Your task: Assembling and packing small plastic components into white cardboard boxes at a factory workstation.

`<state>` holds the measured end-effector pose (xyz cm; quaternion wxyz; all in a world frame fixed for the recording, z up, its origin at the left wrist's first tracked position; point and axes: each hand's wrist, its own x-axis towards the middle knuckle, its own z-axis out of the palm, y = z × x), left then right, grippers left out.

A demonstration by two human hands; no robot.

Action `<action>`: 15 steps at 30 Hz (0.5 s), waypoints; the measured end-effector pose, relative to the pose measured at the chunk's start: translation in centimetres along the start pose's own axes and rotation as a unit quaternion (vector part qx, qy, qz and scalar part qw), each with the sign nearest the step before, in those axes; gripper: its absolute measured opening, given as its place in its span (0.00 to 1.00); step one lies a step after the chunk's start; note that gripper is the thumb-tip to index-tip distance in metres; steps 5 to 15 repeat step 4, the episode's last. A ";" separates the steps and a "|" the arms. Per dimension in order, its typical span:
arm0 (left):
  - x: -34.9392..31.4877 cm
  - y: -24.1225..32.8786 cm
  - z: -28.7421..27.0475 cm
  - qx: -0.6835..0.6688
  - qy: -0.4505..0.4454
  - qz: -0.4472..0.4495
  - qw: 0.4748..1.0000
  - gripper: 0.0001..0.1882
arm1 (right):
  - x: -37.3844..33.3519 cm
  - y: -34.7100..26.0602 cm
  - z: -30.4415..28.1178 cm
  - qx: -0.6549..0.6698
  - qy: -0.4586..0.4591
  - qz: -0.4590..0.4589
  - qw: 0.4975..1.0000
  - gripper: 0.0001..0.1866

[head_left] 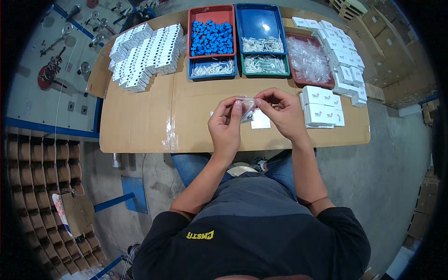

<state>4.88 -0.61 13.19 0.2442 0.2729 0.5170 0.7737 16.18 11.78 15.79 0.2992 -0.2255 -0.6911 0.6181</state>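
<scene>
Above the front middle of the table, a small clear plastic bag [247,110] is held up between my two hands. My left hand [225,125] pinches its left side between thumb and fingers. At the bag's upper right edge, the fingertips of my right hand [285,112] are closed on it. Something small and dark shows in or behind the lower part of the bag, too small to make out. A flat white square piece [261,120] lies on the table just beneath, partly hidden by my hands.
Cardboard covers the table [140,121]. At the back stand a red tray [211,14] of blue pieces, blue [259,21] and green [266,74] trays of small white pieces, and a dark red tray [311,83] of clear bags. White boxes are stacked left [154,51], right [340,46] and near right [322,109].
</scene>
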 end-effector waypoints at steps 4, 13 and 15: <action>0.0 -0.4 -0.5 0.000 -0.015 -0.022 1.000 0.14 | -0.1 0.4 -0.1 0.015 -0.008 0.002 1.000 0.07; 0.0 -0.4 -0.5 0.000 -0.015 -0.022 1.000 0.14 | -0.1 0.4 -0.1 0.015 -0.008 0.002 1.000 0.07; 0.0 -0.4 -0.5 0.000 -0.015 -0.022 1.000 0.14 | -0.1 0.4 -0.1 0.015 -0.008 0.002 1.000 0.07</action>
